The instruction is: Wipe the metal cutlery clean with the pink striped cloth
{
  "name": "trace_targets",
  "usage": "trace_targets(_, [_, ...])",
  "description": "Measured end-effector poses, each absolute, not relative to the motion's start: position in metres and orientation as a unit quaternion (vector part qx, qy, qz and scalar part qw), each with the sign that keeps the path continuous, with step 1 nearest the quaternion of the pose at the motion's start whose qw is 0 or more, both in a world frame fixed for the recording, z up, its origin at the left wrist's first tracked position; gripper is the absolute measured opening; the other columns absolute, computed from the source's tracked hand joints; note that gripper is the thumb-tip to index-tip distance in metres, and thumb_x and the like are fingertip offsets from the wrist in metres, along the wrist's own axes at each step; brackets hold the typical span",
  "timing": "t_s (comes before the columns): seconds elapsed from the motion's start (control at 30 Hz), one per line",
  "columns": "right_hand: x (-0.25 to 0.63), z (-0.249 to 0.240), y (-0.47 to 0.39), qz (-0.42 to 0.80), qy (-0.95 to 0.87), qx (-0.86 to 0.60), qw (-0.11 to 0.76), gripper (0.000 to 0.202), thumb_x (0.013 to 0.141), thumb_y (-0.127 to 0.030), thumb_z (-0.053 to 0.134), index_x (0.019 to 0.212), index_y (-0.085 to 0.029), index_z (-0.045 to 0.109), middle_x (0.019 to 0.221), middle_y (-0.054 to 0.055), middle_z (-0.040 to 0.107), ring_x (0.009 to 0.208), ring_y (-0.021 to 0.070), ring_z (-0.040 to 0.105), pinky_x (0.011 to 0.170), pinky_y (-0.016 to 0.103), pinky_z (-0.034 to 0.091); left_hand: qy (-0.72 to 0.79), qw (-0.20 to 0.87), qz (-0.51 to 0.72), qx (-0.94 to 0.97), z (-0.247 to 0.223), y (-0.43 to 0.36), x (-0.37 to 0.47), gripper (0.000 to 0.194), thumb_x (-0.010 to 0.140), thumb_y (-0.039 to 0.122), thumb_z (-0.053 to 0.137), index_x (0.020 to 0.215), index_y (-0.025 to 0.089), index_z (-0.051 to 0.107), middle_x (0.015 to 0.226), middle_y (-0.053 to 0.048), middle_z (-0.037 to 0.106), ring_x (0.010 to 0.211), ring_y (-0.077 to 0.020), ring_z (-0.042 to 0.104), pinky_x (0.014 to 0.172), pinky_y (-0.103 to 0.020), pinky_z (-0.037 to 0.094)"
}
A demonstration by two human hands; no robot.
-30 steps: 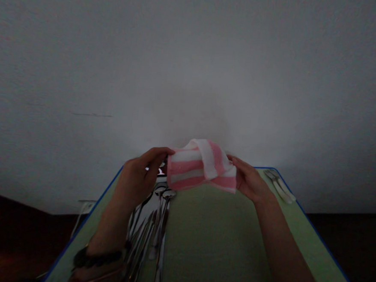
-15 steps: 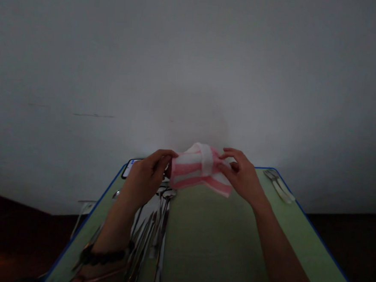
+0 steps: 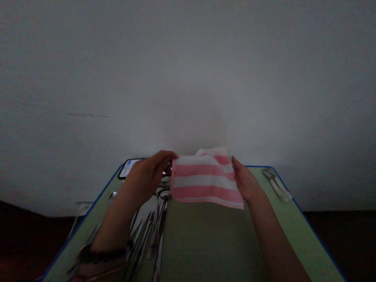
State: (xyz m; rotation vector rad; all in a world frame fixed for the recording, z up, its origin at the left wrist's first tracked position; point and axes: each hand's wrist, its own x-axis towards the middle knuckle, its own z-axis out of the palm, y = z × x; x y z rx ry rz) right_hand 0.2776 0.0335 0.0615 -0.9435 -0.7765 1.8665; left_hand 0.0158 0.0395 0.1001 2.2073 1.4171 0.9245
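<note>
Green table (image 3: 297, 234) beneath pink-striped cloth (image 3: 204, 181)

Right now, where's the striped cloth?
In the head view, the striped cloth is just right of centre, over the far end of the green table, with the left hand pinching its left edge and the right hand at its right.
</note>
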Motion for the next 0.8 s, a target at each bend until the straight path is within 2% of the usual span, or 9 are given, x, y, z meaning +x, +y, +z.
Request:
trace_targets(0.07, [0.278, 0.062, 0.032, 0.762, -0.326, -0.349, 0.436, 0.054, 0.080, -0.059, 0.034, 0.099, -0.014, 0.058, 0.089, 0.010, 0.068, 0.083, 0.0217, 0.064, 0.076, 0.038, 0.047, 0.508, 0.174, 0.334, 0.775, 0.098, 0.041, 0.015, 0.027, 0.089, 0.034, 0.036, 0.106, 0.025, 0.055, 0.080, 0.000, 0.067, 0.070, -0.0149, 0.067, 0.062, -0.022, 0.049])
trace_targets(0.13, [0.281, 0.063, 0.031, 0.726, -0.367, -0.372, 0.448, 0.046, 0.078, -0.053, 0.046, 0.103, -0.015, 0.057, 0.092, 0.009, 0.068, 0.081, 0.0199, 0.063, 0.074, 0.035, 0.048, 0.511, 0.186, 0.342, 0.766, 0.097, 0.042, 0.013, 0.028, 0.088, 0.035, 0.036, 0.105, 0.025, 0.056, 0.082, 0.000, 0.067, 0.070, -0.0155, 0.067, 0.061, -0.022, 0.050])
trace_targets(0.23, [0.290, 0.063, 0.029, 0.620, -0.425, -0.485, 0.447, 0.031, 0.071, -0.033, 0.063, 0.097, -0.017, 0.058, 0.080, 0.004, 0.067, 0.064, 0.0139, 0.060, 0.059, 0.025, 0.047, 0.509, 0.214, 0.352, 0.756, 0.096, 0.043, 0.009, 0.027, 0.088, 0.035, 0.037, 0.104, 0.024, 0.057, 0.083, 0.000, 0.067, 0.070, -0.0158, 0.067, 0.061, -0.023, 0.051])
trace_targets(0.3, [0.297, 0.064, 0.027, 0.542, -0.455, -0.559, 0.432, 0.026, 0.069, -0.034, 0.064, 0.089, -0.017, 0.059, 0.068, 0.001, 0.063, 0.052, 0.0106, 0.055, 0.047, 0.021, 0.041, 0.504, 0.242, 0.361, 0.746, 0.095, 0.044, 0.010, 0.026, 0.087, 0.035, 0.040, 0.102, 0.023, 0.058, 0.085, 0.000, 0.067, 0.070, -0.0154, 0.067, 0.064, -0.025, 0.052])
trace_targets(0.37, [0.303, 0.068, 0.023, 0.477, -0.486, -0.599, 0.421, 0.024, 0.071, -0.040, 0.060, 0.083, -0.019, 0.057, 0.063, 0.000, 0.060, 0.047, 0.0096, 0.051, 0.041, 0.020, 0.035, 0.487, 0.296, 0.373, 0.732, 0.092, 0.044, 0.014, 0.024, 0.086, 0.034, 0.043, 0.099, 0.021, 0.059, 0.087, -0.001, 0.066, 0.072, -0.0153, 0.066, 0.067, -0.027, 0.054])
trace_targets(0.5, [0.309, 0.078, 0.013, 0.424, -0.520, -0.639, 0.376, 0.028, 0.075, -0.048, 0.051, 0.086, -0.023, 0.052, 0.067, 0.000, 0.061, 0.051, 0.0126, 0.053, 0.041, 0.022, 0.036, 0.416, 0.470, 0.358, 0.691, 0.080, 0.045, 0.035, 0.023, 0.082, 0.032, 0.047, 0.089, 0.016, 0.061, 0.091, -0.003, 0.062, 0.079, -0.0163, 0.062, 0.068, -0.032, 0.057])
trace_targets(0.6, [0.315, 0.082, 0.009, 0.383, -0.544, -0.672, 0.324, 0.031, 0.076, -0.051, 0.048, 0.088, -0.022, 0.051, 0.070, 0.001, 0.061, 0.056, 0.0146, 0.055, 0.045, 0.023, 0.037, 0.382, 0.546, 0.313, 0.677, 0.066, 0.046, 0.048, 0.022, 0.082, 0.029, 0.047, 0.095, 0.017, 0.059, 0.095, -0.004, 0.062, 0.088, -0.0178, 0.061, 0.072, -0.035, 0.056])
trace_targets(0.7, [0.321, 0.083, 0.008, 0.326, -0.560, -0.700, 0.301, 0.033, 0.078, -0.052, 0.044, 0.086, -0.021, 0.051, 0.070, 0.002, 0.060, 0.056, 0.0142, 0.053, 0.046, 0.024, 0.037, 0.367, 0.565, 0.254, 0.694, 0.050, 0.049, 0.052, 0.024, 0.084, 0.029, 0.043, 0.102, 0.018, 0.054, 0.104, -0.006, 0.060, 0.096, -0.0179, 0.059, 0.074, -0.033, 0.055])
trace_targets(0.8, [0.324, 0.085, 0.008, 0.270, -0.586, -0.707, 0.290, 0.032, 0.079, -0.051, 0.043, 0.082, -0.020, 0.051, 0.071, 0.002, 0.059, 0.058, 0.0141, 0.052, 0.048, 0.024, 0.036, 0.378, 0.555, 0.211, 0.710, 0.036, 0.053, 0.049, 0.023, 0.083, 0.028, 0.044, 0.098, 0.016, 0.055, 0.104, -0.008, 0.061, 0.091, -0.0173, 0.061, 0.071, -0.031, 0.054])
